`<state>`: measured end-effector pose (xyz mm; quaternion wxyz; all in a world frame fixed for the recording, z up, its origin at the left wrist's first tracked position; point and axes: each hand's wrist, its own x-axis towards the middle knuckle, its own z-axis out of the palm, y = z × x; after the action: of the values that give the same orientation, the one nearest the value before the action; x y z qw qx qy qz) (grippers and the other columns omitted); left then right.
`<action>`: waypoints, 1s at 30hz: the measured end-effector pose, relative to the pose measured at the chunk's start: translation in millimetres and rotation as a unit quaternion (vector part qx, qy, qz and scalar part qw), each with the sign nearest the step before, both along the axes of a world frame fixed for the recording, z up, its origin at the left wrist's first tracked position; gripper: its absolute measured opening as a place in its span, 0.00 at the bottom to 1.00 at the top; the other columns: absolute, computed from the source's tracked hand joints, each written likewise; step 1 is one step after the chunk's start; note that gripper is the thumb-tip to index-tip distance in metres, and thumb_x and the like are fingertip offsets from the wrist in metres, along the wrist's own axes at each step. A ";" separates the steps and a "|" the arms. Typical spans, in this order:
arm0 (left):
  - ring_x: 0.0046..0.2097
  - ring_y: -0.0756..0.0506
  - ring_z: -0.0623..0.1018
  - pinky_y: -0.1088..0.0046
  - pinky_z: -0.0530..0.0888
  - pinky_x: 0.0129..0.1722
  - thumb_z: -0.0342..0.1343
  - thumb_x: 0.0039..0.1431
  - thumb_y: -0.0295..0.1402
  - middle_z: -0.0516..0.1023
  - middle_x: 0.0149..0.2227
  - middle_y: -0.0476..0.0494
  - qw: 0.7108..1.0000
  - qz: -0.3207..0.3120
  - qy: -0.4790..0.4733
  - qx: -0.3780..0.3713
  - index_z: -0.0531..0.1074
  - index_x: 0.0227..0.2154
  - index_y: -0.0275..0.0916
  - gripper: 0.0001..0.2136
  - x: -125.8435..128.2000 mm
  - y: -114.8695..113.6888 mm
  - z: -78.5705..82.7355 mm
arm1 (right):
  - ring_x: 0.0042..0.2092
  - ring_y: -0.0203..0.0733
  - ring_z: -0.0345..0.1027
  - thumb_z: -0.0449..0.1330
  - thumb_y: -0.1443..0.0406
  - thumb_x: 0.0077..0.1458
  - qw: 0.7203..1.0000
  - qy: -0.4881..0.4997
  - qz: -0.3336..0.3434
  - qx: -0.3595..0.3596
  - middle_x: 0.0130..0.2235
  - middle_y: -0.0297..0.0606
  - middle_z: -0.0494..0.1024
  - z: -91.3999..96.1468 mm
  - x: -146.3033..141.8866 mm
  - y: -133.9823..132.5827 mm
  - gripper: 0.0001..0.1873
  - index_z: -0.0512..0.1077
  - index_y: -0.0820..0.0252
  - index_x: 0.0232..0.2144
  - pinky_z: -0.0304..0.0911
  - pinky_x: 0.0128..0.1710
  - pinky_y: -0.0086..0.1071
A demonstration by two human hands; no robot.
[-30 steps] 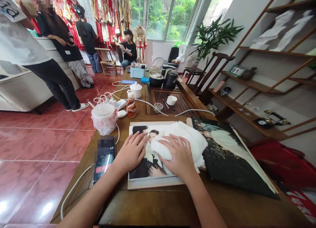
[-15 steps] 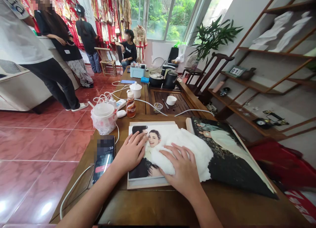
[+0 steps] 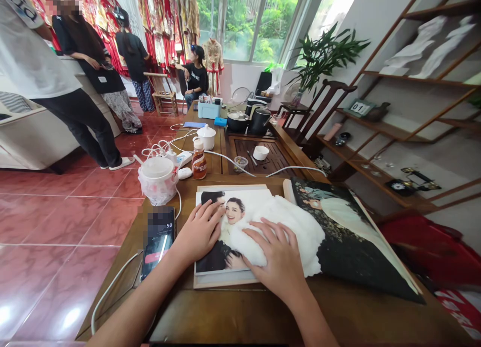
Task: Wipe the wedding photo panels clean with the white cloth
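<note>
My left hand (image 3: 201,228) lies flat on the left part of a photo print (image 3: 210,259) of a couple, its fingers spread. My right hand (image 3: 276,257) rests on a white fluffy cotton wad (image 3: 300,232), with slightly bent fingers apart on top of it. The wad covers the right part of the print and reaches over the edge of a second, dark photo panel (image 3: 349,257). Under the print a pale frame or board (image 3: 225,283) shows along the front edge. The wad hides what lies beneath it.
Left of the print are a phone (image 3: 160,242) with a cable, a plastic-wrapped tub (image 3: 158,179) and a brown bottle (image 3: 199,159). Behind stand a white lidded cup (image 3: 206,136), a tea tray (image 3: 240,146) and dark pots (image 3: 259,120). Several people stand or sit farther back. Shelves (image 3: 379,131) line the right.
Both hands, the wad and the print stay in place. In the background, the seated person's head has turned slightly.
</note>
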<state>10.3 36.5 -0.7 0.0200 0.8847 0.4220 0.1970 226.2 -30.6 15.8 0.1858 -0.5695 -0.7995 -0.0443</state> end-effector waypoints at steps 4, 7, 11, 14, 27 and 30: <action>0.64 0.40 0.58 0.56 0.59 0.62 0.45 0.67 0.32 0.62 0.62 0.42 1.000 0.001 0.007 -0.003 0.60 0.60 0.42 0.19 0.2 0.3 -0.6 | 0.56 0.54 0.58 0.58 0.54 0.52 1.000 -0.001 -0.004 -0.005 0.52 0.35 0.73 0.2 -0.1 -0.4 0.20 0.71 0.47 0.48 0.46 0.56 0.51; 0.64 0.40 0.58 0.56 0.59 0.62 0.45 0.67 0.32 0.61 0.62 0.42 1.000 0.002 0.012 -0.005 0.59 0.60 0.42 0.19 0.3 0.4 -0.8 | 0.56 0.54 0.58 0.58 0.54 0.52 1.000 -0.001 -0.005 -0.009 0.52 0.34 0.73 0.2 0.4 -0.5 0.20 0.70 0.46 0.48 0.46 0.56 0.51; 0.64 0.40 0.59 0.56 0.59 0.62 0.45 0.67 0.32 0.61 0.62 0.42 1.000 -0.001 0.007 0.001 0.59 0.60 0.43 0.19 0.2 0.5 -1.7 | 0.56 0.54 0.58 0.58 0.54 0.52 1.000 -0.001 -0.003 -0.005 0.52 0.34 0.73 -0.2 1.0 0.5 0.20 0.70 0.46 0.48 0.46 0.55 0.51; 0.64 0.40 0.59 0.55 0.59 0.62 0.44 0.67 0.33 0.62 0.62 0.42 1.000 -0.002 0.003 0.003 0.60 0.60 0.43 0.19 0.3 0.6 -2.5 | 0.56 0.54 0.59 0.58 0.55 0.51 1.000 0.001 -0.001 0.002 0.52 0.36 0.73 -0.3 0.9 1.2 0.20 0.71 0.47 0.47 0.46 0.55 0.51; 0.65 0.39 0.57 0.55 0.57 0.63 0.44 0.67 0.32 0.60 0.63 0.43 1.000 0.002 0.023 -0.010 0.58 0.60 0.42 0.20 -0.1 0.4 -3.9 | 0.56 0.55 0.58 0.59 0.57 0.51 1.000 0.007 0.000 -0.001 0.52 0.36 0.73 -0.4 -1.1 11.1 0.20 0.71 0.48 0.47 0.45 0.55 0.51; 0.65 0.40 0.57 0.56 0.57 0.63 0.44 0.67 0.31 0.60 0.63 0.43 1.000 0.000 0.018 -0.007 0.58 0.60 0.42 0.20 0.0 0.3 -4.6 | 0.56 0.54 0.58 0.59 0.57 0.50 1.000 0.011 0.003 -0.004 0.52 0.35 0.73 -0.1 -0.8 15.6 0.20 0.70 0.47 0.48 0.45 0.56 0.51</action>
<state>10.3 36.8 -5.3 0.0184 0.8878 0.4239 0.1781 225.4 -15.1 15.7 0.1924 -0.5680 -0.7995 -0.0345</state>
